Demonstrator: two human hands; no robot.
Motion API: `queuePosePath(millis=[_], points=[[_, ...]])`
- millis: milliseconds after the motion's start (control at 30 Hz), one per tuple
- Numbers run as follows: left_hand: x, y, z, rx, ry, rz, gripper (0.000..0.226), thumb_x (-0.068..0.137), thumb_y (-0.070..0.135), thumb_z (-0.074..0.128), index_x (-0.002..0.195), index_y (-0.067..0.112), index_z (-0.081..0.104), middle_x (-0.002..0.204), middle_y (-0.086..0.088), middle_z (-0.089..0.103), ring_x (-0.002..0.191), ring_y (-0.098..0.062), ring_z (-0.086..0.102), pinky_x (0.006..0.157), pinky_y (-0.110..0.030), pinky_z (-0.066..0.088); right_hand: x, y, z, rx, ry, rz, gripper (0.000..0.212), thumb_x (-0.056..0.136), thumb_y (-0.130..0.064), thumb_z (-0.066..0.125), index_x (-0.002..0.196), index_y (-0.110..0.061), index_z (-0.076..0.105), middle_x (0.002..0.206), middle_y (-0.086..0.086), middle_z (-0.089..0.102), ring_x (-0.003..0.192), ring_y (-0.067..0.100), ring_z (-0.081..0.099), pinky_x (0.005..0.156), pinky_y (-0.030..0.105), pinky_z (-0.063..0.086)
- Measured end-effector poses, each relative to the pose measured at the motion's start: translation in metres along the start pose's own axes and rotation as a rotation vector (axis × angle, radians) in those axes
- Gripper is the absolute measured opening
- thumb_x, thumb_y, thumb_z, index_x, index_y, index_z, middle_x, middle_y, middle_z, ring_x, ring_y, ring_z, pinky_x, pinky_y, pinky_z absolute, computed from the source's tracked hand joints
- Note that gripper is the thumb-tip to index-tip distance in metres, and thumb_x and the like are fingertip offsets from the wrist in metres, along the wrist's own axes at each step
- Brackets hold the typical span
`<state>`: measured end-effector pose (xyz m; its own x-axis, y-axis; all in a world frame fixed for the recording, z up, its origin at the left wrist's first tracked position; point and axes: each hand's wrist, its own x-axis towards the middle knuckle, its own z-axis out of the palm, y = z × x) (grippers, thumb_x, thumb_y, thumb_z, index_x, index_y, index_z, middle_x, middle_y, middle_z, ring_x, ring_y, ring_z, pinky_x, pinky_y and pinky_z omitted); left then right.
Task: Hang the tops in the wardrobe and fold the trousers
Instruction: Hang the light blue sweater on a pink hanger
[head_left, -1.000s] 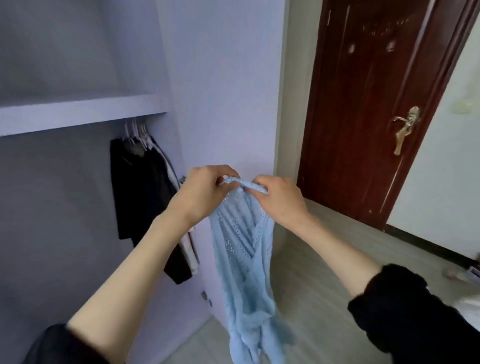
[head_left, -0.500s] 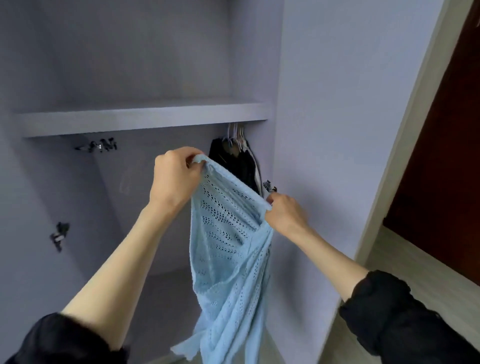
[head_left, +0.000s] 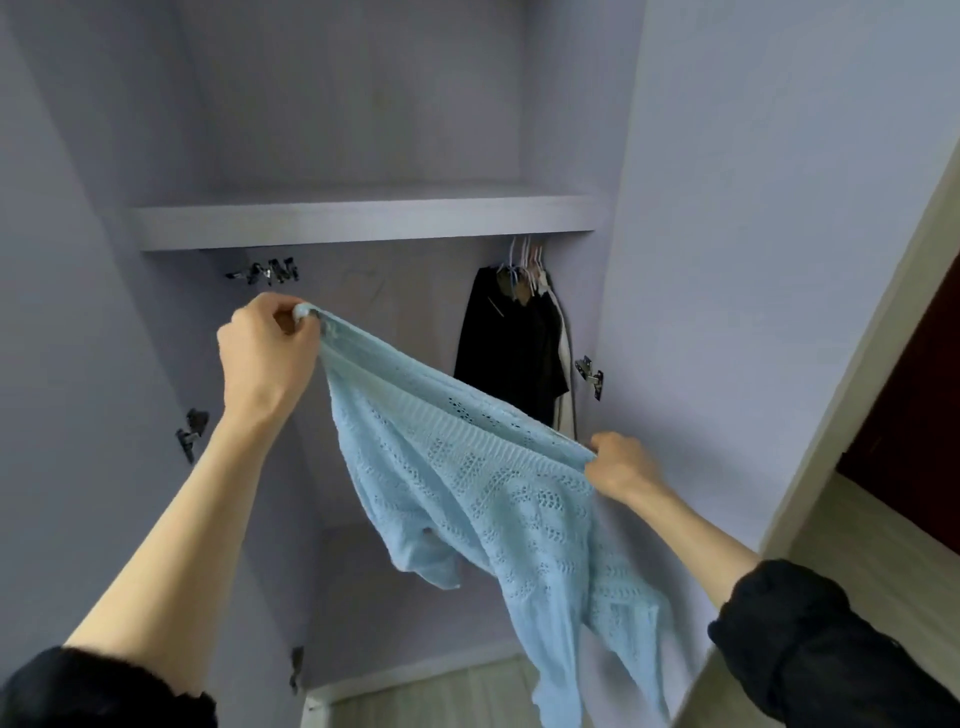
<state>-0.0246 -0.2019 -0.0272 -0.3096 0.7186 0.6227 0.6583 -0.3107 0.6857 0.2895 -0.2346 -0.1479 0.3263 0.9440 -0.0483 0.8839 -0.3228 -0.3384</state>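
Hanging stretched between two hands: light-blue openwork knit top (head_left: 467, 467), soft, eyelet-patterned, ribbed upper edge taut, lower part drooping in folds before open wardrobe (head_left: 701, 208). Left hand (head_left: 265, 353) raised, fingers curled, pinching one end of edge. Right hand (head_left: 618, 465) lower, gripping other end. Behind: black garments (head_left: 511, 343) on white hangers (head_left: 524, 260) under flat lavender shelf (head_left: 363, 223); metal hinges (head_left: 589, 371) on side panels.

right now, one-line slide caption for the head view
Both hands, left and right, stretch a light blue knit top before an open wardrobe holding dark garments.
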Motion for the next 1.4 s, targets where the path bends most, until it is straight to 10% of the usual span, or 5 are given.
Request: queuePosePath(millis=[200, 433, 600, 1067, 1400], points=[[-0.009, -0.017, 0.008, 0.108, -0.096, -0.093, 0.019, 0.090, 0.017, 0.043, 0.102, 0.008, 0.055, 0.078, 0.001, 0.054, 0.085, -0.028, 0.047, 0.095, -0.044, 0.038, 0.016, 0.006, -0.012, 0.059, 0.085, 0.077, 0.026, 0.092, -0.010, 0.042, 0.068, -0.008, 0.052, 0.068, 0.012, 0.068, 0.054, 0.022, 0.060, 0.049, 0.024, 0.044], [-0.043, -0.039, 0.030, 0.221, -0.751, -0.209, 0.025, 0.091, 0.001, 0.043, 0.107, 0.003, 0.062, 0.101, -0.014, 0.060, 0.088, -0.023, 0.051, 0.067, -0.025, 0.038, 0.023, -0.019, -0.030, 1.143, -0.032, 0.291, 0.021, 0.088, 0.008, 0.041, 0.079, -0.003, 0.057, 0.073, 0.012, 0.060, 0.059, 0.019, 0.060, 0.051, 0.027, 0.050], [-0.051, -0.031, 0.032, 0.289, -1.098, -0.132, 0.030, 0.090, 0.000, 0.039, 0.104, 0.015, 0.061, 0.098, 0.001, 0.063, 0.094, -0.017, 0.059, 0.072, -0.016, 0.042, 0.017, -0.068, -0.045, 0.957, -0.081, 0.003, 0.009, 0.087, -0.012, 0.051, 0.078, -0.011, 0.052, 0.072, 0.008, 0.046, 0.067, 0.018, 0.045, 0.062, 0.026, 0.038], [-0.056, 0.025, 0.068, -0.303, -0.558, -0.082, 0.016, 0.088, 0.011, 0.056, 0.075, 0.019, 0.060, 0.074, 0.003, 0.067, 0.069, -0.011, 0.059, 0.063, -0.022, 0.044, 0.001, -0.092, -0.048, 0.422, 0.223, -0.737, 0.007, 0.085, -0.019, 0.067, 0.085, -0.012, 0.063, 0.073, -0.013, 0.051, 0.064, 0.000, 0.046, 0.059, 0.015, 0.033], [-0.034, 0.017, 0.054, -0.231, -0.361, -0.111, 0.014, 0.089, 0.013, 0.051, 0.077, 0.020, 0.054, 0.067, 0.012, 0.063, 0.058, 0.003, 0.057, 0.046, -0.009, 0.038, 0.033, -0.039, -0.027, 0.357, 0.267, -0.388, 0.012, 0.089, -0.006, 0.060, 0.097, -0.011, 0.067, 0.089, 0.001, 0.059, 0.082, 0.020, 0.058, 0.072, 0.030, 0.048]])
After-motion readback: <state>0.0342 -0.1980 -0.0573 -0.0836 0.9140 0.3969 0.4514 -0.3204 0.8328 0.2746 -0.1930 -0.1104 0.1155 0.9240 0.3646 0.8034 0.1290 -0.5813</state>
